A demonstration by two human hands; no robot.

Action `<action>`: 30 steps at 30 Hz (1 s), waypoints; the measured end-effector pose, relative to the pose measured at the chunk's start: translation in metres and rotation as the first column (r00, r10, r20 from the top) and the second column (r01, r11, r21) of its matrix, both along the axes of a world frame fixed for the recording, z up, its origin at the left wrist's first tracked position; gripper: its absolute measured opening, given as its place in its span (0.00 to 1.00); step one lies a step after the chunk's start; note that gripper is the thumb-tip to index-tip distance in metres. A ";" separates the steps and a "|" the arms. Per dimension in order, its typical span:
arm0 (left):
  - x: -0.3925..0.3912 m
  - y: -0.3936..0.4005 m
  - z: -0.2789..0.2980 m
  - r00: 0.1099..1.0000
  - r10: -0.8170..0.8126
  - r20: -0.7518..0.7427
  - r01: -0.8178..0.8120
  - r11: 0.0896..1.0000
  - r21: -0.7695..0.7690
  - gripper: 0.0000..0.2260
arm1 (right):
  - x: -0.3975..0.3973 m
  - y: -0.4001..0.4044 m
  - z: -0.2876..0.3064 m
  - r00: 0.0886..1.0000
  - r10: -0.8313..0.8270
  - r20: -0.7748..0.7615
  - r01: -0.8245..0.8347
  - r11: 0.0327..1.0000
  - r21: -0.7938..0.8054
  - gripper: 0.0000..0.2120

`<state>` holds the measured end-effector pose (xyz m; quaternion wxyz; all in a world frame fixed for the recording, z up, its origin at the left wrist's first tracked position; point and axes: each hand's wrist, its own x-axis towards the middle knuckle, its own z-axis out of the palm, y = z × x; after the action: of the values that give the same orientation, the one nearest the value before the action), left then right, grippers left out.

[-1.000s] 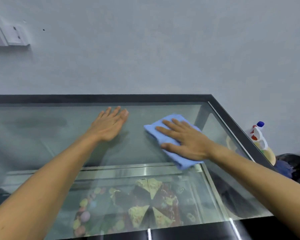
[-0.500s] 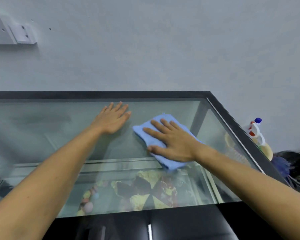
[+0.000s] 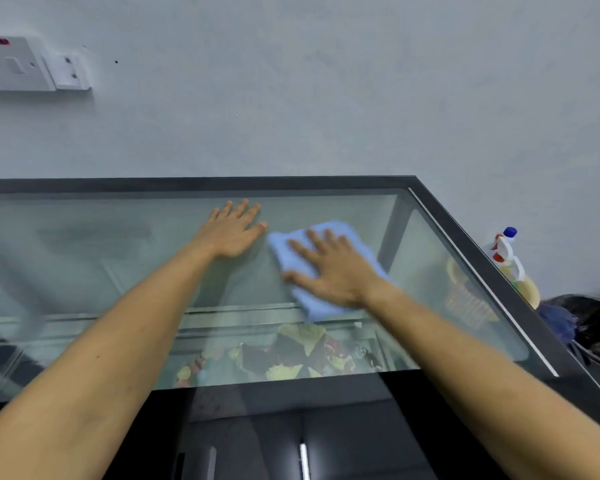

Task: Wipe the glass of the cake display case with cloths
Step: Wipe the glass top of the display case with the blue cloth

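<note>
The cake display case has a flat glass top [image 3: 84,258] in a black frame [image 3: 465,237]. A folded light-blue cloth [image 3: 329,308] lies on the glass right of centre. My right hand [image 3: 333,268] presses flat on the cloth with straight, spread fingers. My left hand [image 3: 234,230] rests flat on the bare glass just left of the cloth, fingers straight, holding nothing. Its thumb tip is close to the cloth's left edge. A decorated cake [image 3: 291,355] shows through the glass below my hands.
A spray bottle [image 3: 511,258] with a blue cap stands beyond the case's right edge, beside dark items [image 3: 589,323]. The grey wall rises right behind the case, with a white socket plate [image 3: 18,64] at upper left. The case's black front [image 3: 291,427] is nearest me.
My right hand has slid the cloth leftward across the glass, closing the gap to my left hand. The view has tilted up, showing more wall and the case's black front.
</note>
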<state>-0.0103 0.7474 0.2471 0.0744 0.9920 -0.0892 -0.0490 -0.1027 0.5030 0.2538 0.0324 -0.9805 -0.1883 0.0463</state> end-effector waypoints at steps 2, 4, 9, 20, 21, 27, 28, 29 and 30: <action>-0.004 0.003 0.000 1.000 -0.014 -0.002 0.014 1.000 -0.002 0.30 | -0.076 0.017 -0.004 0.963 0.270 0.025 -0.270 0.963 -0.006 0.43; -0.010 0.008 0.000 0.999 -0.032 -0.001 0.032 0.999 -0.003 0.30 | -0.147 -0.016 -0.001 0.904 0.426 0.044 -0.428 0.903 0.048 0.36; -0.029 0.020 -0.002 0.998 -0.070 0.001 0.070 0.998 -0.002 0.31 | -0.137 -0.138 0.008 0.987 0.162 0.004 -0.162 0.984 0.078 0.35; -0.045 0.028 -0.003 0.997 -0.074 0.006 0.075 0.997 -0.028 0.27 | -0.136 0.085 -0.001 0.972 0.232 0.036 -0.232 0.973 0.004 0.39; -0.046 0.029 -0.004 0.997 -0.083 0.002 0.083 0.996 -0.034 0.27 | -0.172 0.079 -0.001 0.950 0.310 0.031 -0.311 0.950 0.039 0.37; -0.049 0.038 -0.004 0.993 -0.122 0.000 0.122 0.992 -0.026 0.29 | -0.209 -0.050 0.003 0.973 0.230 0.006 -0.230 0.970 0.082 0.34; -0.050 0.039 -0.004 0.992 -0.126 -0.001 0.126 0.992 -0.024 0.29 | -0.185 -0.057 0.003 0.990 0.138 0.024 -0.139 0.988 0.063 0.34; -0.051 0.040 -0.004 0.991 -0.130 -0.008 0.130 0.991 -0.032 0.29 | -0.158 -0.057 0.003 0.999 0.036 0.036 -0.038 0.998 0.041 0.36; -0.052 0.041 -0.005 0.991 -0.132 -0.011 0.132 0.991 -0.038 0.29 | -0.131 -0.050 0.002 0.997 -0.065 0.050 0.063 0.997 0.048 0.41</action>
<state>-0.0624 0.7886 0.2426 0.0901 0.9820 -0.1551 -0.0588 -0.2341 0.4531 0.2560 0.0519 -0.9859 -0.1586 0.0154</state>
